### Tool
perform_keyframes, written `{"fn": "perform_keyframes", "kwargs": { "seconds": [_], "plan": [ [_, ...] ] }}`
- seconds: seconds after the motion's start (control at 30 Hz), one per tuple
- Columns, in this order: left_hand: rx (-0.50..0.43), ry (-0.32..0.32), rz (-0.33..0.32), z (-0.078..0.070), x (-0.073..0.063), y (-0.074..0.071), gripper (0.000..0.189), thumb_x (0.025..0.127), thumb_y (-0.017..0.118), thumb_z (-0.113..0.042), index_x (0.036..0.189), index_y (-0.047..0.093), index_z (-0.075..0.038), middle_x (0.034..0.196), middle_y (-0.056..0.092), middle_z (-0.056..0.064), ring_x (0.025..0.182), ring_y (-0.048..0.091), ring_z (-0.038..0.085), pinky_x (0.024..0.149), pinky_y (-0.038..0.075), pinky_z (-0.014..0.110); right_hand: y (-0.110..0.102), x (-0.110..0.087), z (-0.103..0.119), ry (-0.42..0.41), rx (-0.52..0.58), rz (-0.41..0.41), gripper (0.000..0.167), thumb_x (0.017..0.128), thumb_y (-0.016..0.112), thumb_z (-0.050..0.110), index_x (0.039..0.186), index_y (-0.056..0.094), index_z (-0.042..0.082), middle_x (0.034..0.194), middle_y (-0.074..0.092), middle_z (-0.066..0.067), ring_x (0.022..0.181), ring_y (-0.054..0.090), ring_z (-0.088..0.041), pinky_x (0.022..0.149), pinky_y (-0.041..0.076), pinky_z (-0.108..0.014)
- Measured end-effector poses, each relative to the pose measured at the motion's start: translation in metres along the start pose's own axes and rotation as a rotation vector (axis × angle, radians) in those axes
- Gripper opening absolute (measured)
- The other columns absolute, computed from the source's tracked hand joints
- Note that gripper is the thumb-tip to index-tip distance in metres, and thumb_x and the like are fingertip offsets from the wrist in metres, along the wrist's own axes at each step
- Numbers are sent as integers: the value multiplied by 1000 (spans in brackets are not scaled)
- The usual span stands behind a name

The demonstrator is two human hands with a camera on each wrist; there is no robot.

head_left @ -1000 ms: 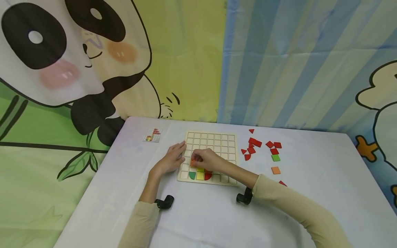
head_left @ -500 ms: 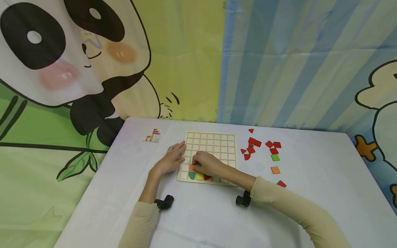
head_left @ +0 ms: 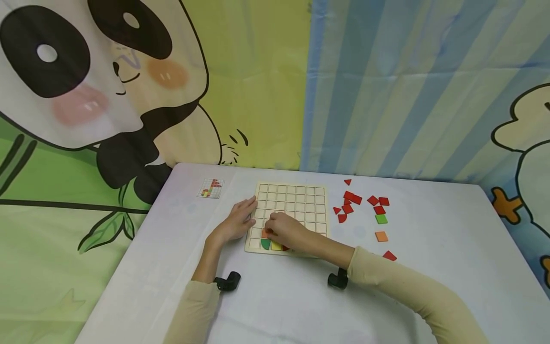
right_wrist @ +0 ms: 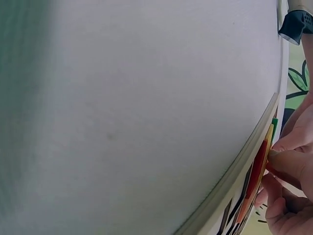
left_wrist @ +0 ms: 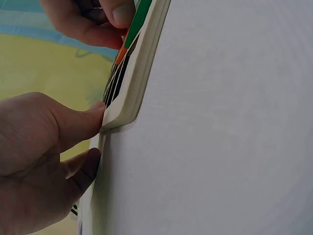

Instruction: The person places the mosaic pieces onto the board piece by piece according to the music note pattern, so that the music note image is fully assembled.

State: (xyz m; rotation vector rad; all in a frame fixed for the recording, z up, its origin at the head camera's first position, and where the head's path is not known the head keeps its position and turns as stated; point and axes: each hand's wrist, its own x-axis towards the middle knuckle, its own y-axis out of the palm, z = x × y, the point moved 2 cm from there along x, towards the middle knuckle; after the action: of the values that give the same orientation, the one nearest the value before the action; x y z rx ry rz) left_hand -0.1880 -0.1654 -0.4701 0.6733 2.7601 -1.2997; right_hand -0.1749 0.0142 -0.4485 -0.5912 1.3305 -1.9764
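Note:
A light wooden grid board (head_left: 296, 197) lies on the table. My left hand (head_left: 234, 222) rests along the board's left edge, its fingers extended; in the left wrist view its thumb (left_wrist: 93, 115) touches the board's corner. Over the lower left cells, my right hand (head_left: 289, 231) has curled fingers and pinches an orange square tile (head_left: 264, 233), partly hidden by the fingertips. In the bottom row sit a green rounded tile (head_left: 265, 244), a yellow square tile (head_left: 276, 245) and a red tile (head_left: 285, 248), the last mostly covered by the right hand.
Left of the board lies a small printed pattern card (head_left: 210, 188). To the right are several red tiles (head_left: 353, 198), a green square tile (head_left: 381, 219), a loose orange square (head_left: 381, 236) and a red tile (head_left: 389, 255) near the right sleeve. A printed curtain stands behind the table.
My right hand has moved slightly down with the orange tile, which now lies lower in the grid, just above the green tile. The left hand keeps its place on the board's edge.

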Motion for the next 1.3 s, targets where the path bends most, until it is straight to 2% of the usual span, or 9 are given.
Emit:
{"fn": "perform_keyframes", "kwargs": {
  "seconds": [0.1, 0.33, 0.47, 0.63, 0.83, 1.07, 1.3],
  "plan": [
    [-2, -6, 6, 1, 0, 0, 61, 100, 51, -13, 153, 24, -4, 165, 13, 8, 152, 7, 35, 121, 16, 56, -1, -2, 1, -6, -3, 2, 11, 91, 67, 18, 95, 74, 11, 85, 60, 1, 73, 47, -9, 62, 42, -16],
    [3, -21, 7, 2, 2, 1, 61, 100, 51, -15, 154, 23, -6, 165, 12, 6, 152, 6, 33, 122, 15, 54, -17, -18, -3, -44, 47, 9, 22, 91, 67, 20, 109, 72, 9, 97, 63, -4, 75, 49, -9, 64, 45, -17],
    [-2, -34, 5, 1, 3, 2, 61, 100, 51, -15, 154, 23, -7, 165, 13, 6, 152, 5, 32, 123, 14, 53, -32, -39, -18, 18, 101, 12, 25, 90, 69, 22, 112, 71, 9, 98, 65, -3, 74, 52, -8, 64, 46, -17],
    [-5, -38, -8, 3, 2, 2, 61, 100, 51, -14, 154, 24, -6, 165, 13, 6, 152, 6, 32, 123, 15, 52, -45, -71, -50, 126, 156, 15, 27, 89, 69, 19, 113, 70, 7, 99, 65, -4, 76, 55, -9, 63, 48, -16],
    [-15, -36, -11, 4, 1, 3, 61, 100, 51, -14, 154, 24, -5, 165, 13, 6, 152, 6, 31, 123, 15, 52, -54, -111, -86, 165, 164, -18, 25, 88, 69, 13, 111, 69, 4, 92, 63, -1, 77, 56, -7, 67, 52, -22],
    [-29, -39, -13, 3, 0, 3, 61, 100, 51, -13, 153, 24, -5, 165, 13, 5, 152, 6, 30, 123, 15, 52, -53, -138, -110, 214, 146, -54, 26, 85, 73, 10, 109, 68, 3, 90, 64, -1, 75, 55, -6, 65, 52, -20],
    [-23, -40, -10, 2, 3, 3, 60, 100, 50, -14, 153, 24, -6, 165, 13, 5, 152, 6, 30, 123, 15, 51, -63, -157, -119, 282, 158, -60, 26, 85, 73, 12, 110, 69, 5, 93, 64, -1, 79, 56, -10, 64, 52, -17]
  ]
}}
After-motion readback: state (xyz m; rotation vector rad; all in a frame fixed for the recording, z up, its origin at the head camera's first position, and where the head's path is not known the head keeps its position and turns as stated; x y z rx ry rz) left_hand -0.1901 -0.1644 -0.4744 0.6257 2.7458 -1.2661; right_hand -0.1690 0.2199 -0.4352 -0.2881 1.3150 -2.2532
